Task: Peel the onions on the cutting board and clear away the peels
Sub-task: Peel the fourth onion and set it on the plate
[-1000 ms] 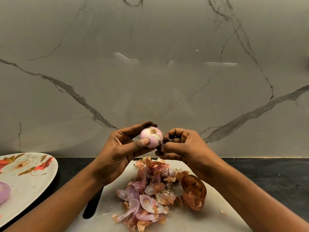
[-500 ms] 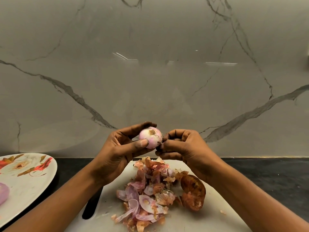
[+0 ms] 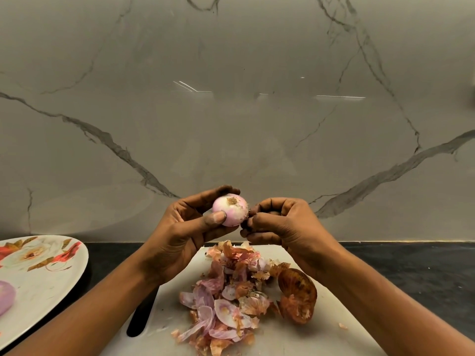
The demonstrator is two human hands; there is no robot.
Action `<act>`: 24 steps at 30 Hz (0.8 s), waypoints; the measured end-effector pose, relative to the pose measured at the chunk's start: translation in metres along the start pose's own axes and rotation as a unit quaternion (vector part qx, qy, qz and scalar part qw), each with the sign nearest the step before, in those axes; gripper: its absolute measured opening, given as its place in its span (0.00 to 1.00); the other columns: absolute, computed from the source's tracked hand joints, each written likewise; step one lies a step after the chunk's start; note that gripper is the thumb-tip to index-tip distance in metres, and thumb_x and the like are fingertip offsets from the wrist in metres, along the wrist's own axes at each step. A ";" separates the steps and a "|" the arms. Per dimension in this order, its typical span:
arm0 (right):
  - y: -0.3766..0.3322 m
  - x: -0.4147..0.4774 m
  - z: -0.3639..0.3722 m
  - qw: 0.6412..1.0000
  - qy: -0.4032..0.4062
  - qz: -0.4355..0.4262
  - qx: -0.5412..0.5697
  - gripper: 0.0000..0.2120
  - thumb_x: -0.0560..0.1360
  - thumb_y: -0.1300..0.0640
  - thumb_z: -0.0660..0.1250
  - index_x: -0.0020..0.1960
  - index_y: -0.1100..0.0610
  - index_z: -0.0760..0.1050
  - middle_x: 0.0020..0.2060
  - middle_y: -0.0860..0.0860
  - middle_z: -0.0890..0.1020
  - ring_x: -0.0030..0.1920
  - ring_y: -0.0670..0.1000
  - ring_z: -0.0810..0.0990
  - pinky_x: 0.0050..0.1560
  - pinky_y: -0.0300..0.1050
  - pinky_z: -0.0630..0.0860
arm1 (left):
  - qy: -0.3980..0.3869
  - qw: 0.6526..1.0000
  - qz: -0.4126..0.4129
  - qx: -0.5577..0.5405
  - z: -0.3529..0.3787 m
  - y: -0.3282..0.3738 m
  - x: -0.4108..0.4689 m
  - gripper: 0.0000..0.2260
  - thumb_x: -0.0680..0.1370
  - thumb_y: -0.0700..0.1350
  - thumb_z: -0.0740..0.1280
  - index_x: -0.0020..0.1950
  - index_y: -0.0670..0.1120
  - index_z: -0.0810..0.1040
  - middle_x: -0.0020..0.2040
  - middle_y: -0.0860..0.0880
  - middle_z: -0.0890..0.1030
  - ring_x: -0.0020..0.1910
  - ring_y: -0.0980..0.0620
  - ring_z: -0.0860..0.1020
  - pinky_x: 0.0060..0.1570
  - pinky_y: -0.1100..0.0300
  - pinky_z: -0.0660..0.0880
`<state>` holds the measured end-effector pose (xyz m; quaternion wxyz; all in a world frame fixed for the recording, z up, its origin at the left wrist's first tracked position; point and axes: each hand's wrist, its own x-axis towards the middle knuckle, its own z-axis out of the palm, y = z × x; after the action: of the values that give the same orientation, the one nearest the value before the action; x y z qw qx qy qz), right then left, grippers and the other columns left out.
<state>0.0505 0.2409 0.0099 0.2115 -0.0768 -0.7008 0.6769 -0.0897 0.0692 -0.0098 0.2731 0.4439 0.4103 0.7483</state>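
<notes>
My left hand (image 3: 185, 235) grips a small pale pink peeled onion (image 3: 232, 210) between thumb and fingers, held up above the white cutting board (image 3: 295, 337). Its brown root end faces me. My right hand (image 3: 280, 224) is curled tight against the onion's right side, fingertips pinching at its skin there; what they pinch is too small to make out. A heap of pink and brown onion peels (image 3: 231, 296) lies on the board below, with a large brown skin shell (image 3: 298, 294) at its right.
A floral plate (image 3: 43, 278) sits at the left on the dark counter (image 3: 411, 273), with a peeled onion (image 3: 5, 296) at its edge. A dark handle slot (image 3: 140, 317) shows at the board's left. A marble wall (image 3: 231, 111) rises behind.
The onion has turned slightly in my left hand, its root end now facing me more. Both hands stay in place above the board.
</notes>
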 end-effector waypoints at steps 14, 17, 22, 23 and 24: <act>-0.003 0.001 -0.006 0.999 0.002 0.028 0.022 0.05 0.78 0.70 0.71 0.51 0.66 0.84 0.45 0.64 0.88 0.44 0.60 0.89 0.48 0.49 0.88 | 0.001 1.000 -0.004 0.027 -0.006 -0.005 0.002 0.20 0.75 0.36 0.71 0.68 0.42 0.82 0.71 0.39 0.80 0.66 0.35 0.81 0.61 0.47 0.82; -0.004 0.004 -0.009 0.999 0.016 0.029 0.034 0.07 0.81 0.68 0.68 0.53 0.65 0.86 0.46 0.64 0.88 0.44 0.57 0.89 0.45 0.44 0.87 | 0.003 0.999 0.003 0.045 -0.009 -0.004 0.002 0.21 0.76 0.34 0.70 0.69 0.40 0.80 0.71 0.41 0.80 0.67 0.35 0.80 0.63 0.44 0.81; -0.003 0.004 -0.010 0.998 -0.013 0.060 0.028 0.09 0.76 0.62 0.75 0.53 0.66 0.86 0.47 0.64 0.88 0.47 0.60 0.89 0.51 0.50 0.87 | 0.007 0.997 0.008 0.072 -0.008 -0.004 0.002 0.23 0.75 0.32 0.72 0.70 0.40 0.79 0.71 0.43 0.80 0.68 0.38 0.80 0.62 0.47 0.82; -0.002 0.005 -0.010 0.997 -0.015 0.064 0.029 0.10 0.75 0.62 0.76 0.53 0.67 0.86 0.48 0.65 0.88 0.47 0.60 0.89 0.53 0.52 0.87 | 0.005 0.997 0.010 0.074 -0.007 -0.003 0.001 0.22 0.75 0.31 0.72 0.69 0.40 0.80 0.71 0.43 0.81 0.68 0.38 0.80 0.61 0.48 0.82; -0.002 0.005 -0.009 0.997 -0.015 0.067 0.031 0.11 0.75 0.62 0.76 0.54 0.67 0.86 0.48 0.64 0.88 0.48 0.60 0.89 0.54 0.52 0.86 | 0.004 0.997 0.012 0.075 -0.006 -0.003 0.001 0.22 0.75 0.31 0.72 0.69 0.41 0.81 0.70 0.43 0.81 0.68 0.39 0.81 0.61 0.48 0.82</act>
<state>0.0503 0.2513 0.0129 0.1574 -0.1063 -0.6763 0.7117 -0.0954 0.0691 -0.0140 0.2284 0.4652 0.4612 0.7203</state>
